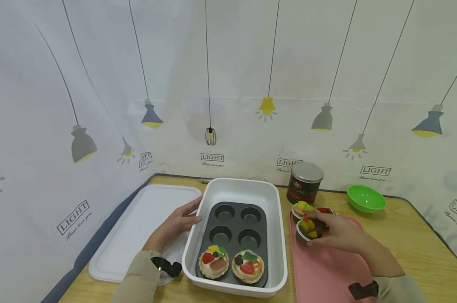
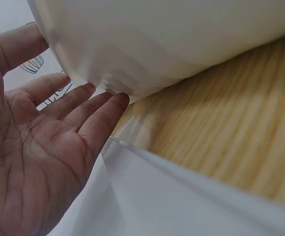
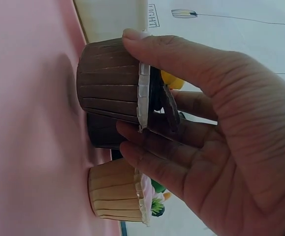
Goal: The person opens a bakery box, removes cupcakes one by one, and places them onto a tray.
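Note:
My right hand (image 1: pixel 339 233) grips a cupcake (image 1: pixel 307 229) in a brown pleated cup, topped with yellow fruit. In the right wrist view the thumb lies across the brown cup (image 3: pixel 110 81), with fingers on its other side. Close behind it on the pink tray (image 1: pixel 326 273) are a cupcake with pink and yellow topping (image 1: pixel 302 207) and another with red topping (image 1: pixel 324 210). My left hand (image 1: pixel 178 223) rests its extended fingers against the left wall of a white bin (image 1: pixel 282 248). Inside the bin lies a dark muffin pan (image 1: pixel 230 225) with two fruit tarts in its near cups.
A white lid (image 1: pixel 130 235) lies left of the bin. Behind the tray stands an espresso tin (image 1: pixel 304 183) with a grey top. A green bowl (image 1: pixel 366 199) sits at the back right. A printed curtain (image 1: pixel 243 84) closes off the back and sides of the wooden table.

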A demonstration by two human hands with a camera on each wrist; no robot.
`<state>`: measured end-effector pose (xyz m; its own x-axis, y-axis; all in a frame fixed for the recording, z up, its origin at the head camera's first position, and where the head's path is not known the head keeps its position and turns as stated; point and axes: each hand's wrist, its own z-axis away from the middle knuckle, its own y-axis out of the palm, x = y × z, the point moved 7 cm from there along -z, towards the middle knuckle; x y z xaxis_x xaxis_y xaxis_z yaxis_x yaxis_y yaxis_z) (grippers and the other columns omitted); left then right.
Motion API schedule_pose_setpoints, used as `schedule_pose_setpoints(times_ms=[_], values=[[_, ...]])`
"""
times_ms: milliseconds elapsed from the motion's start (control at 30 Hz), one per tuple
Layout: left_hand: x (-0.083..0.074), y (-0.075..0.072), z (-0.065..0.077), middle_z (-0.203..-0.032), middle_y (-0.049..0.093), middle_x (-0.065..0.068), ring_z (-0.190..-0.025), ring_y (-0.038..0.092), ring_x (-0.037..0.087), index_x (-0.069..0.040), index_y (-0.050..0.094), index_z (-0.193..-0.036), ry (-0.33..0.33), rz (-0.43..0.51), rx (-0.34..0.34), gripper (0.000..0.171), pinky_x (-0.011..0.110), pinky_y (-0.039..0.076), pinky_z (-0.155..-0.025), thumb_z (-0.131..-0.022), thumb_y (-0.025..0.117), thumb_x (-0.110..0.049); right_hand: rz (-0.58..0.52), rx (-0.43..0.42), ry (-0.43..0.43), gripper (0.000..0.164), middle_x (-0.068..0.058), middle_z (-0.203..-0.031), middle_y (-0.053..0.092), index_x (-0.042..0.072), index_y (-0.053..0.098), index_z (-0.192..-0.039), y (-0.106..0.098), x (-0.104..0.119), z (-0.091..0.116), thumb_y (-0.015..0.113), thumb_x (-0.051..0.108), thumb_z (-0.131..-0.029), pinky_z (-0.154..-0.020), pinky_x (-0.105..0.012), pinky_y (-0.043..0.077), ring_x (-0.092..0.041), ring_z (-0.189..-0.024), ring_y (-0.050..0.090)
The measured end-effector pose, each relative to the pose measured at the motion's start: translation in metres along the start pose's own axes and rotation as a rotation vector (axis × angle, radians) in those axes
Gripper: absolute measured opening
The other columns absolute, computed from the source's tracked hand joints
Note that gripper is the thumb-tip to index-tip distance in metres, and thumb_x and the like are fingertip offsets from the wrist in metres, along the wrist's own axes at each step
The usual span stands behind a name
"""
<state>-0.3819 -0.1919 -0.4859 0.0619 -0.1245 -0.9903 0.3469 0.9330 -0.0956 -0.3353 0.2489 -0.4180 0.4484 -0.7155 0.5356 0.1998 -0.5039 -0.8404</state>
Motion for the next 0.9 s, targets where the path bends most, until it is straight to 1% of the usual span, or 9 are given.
schedule_pose_setpoints(times_ms=[67,200,433,633,733,900], values=[[0.0001,-0.0001,0.0000,-0.162,0.033,-0.007,-0.150,0.028,0.029,-0.035,0.038,-0.156,0.003,-0.004,0.003,0.075,0.057,0.035,-0.113,-0.090,0.072,-0.025,-0.004,0.004,0.002,0.079,-0.012,-0.122,0.065,0.009,0.058,-0.137,0.0016,-0.0013,-0.0005,0.086,0.048,-0.074,-0.074,-0.028,0.057,-0.020,-0.098,0.063],[-0.0009,0.0005,0.0003,-0.163,0.030,-0.005,-0.150,0.027,0.030,-0.032,0.035,-0.157,0.011,-0.009,0.014,0.076,0.056,0.037,-0.112,-0.091,0.071,-0.023,-0.002,0.024,0.018,0.077,-0.013,-0.123,0.064,0.010,0.058,-0.136,0.0060,-0.0039,-0.0014,0.087,0.045,-0.075,-0.076,-0.028,0.057,-0.021,-0.100,0.062],[-0.0025,0.0011,0.0002,-0.163,0.030,-0.004,-0.150,0.026,0.031,-0.031,0.035,-0.158,0.017,-0.014,0.020,0.076,0.056,0.037,-0.111,-0.091,0.070,-0.023,-0.017,0.044,0.048,0.077,-0.015,-0.126,0.063,0.008,0.057,-0.136,0.0086,-0.0053,-0.0009,0.088,0.043,-0.075,-0.078,-0.031,0.057,-0.023,-0.103,0.063],[-0.0024,0.0010,-0.0002,-0.164,0.029,-0.004,-0.150,0.026,0.031,-0.030,0.034,-0.158,0.012,-0.010,0.018,0.076,0.054,0.038,-0.111,-0.091,0.070,-0.022,-0.023,0.053,0.053,0.075,-0.016,-0.128,0.062,0.009,0.058,-0.136,0.0091,-0.0055,-0.0011,0.087,0.043,-0.075,-0.080,-0.031,0.057,-0.025,-0.106,0.063],[-0.0024,0.0010,0.0001,-0.164,0.029,-0.003,-0.150,0.026,0.031,-0.030,0.034,-0.158,0.008,-0.009,0.017,0.076,0.053,0.039,-0.110,-0.091,0.069,-0.022,-0.027,0.055,0.050,0.075,-0.018,-0.131,0.061,0.009,0.058,-0.136,0.0092,-0.0051,-0.0011,0.087,0.042,-0.075,-0.081,-0.032,0.057,-0.027,-0.108,0.063],[-0.0032,0.0017,0.0004,-0.164,0.029,-0.004,-0.150,0.027,0.031,-0.030,0.034,-0.158,0.006,0.000,0.020,0.076,0.051,0.042,-0.109,-0.091,0.070,-0.022,-0.025,0.060,0.045,0.074,-0.018,-0.131,0.061,0.009,0.058,-0.136,0.0101,-0.0054,-0.0010,0.087,0.043,-0.076,-0.082,-0.033,0.057,-0.028,-0.109,0.063]])
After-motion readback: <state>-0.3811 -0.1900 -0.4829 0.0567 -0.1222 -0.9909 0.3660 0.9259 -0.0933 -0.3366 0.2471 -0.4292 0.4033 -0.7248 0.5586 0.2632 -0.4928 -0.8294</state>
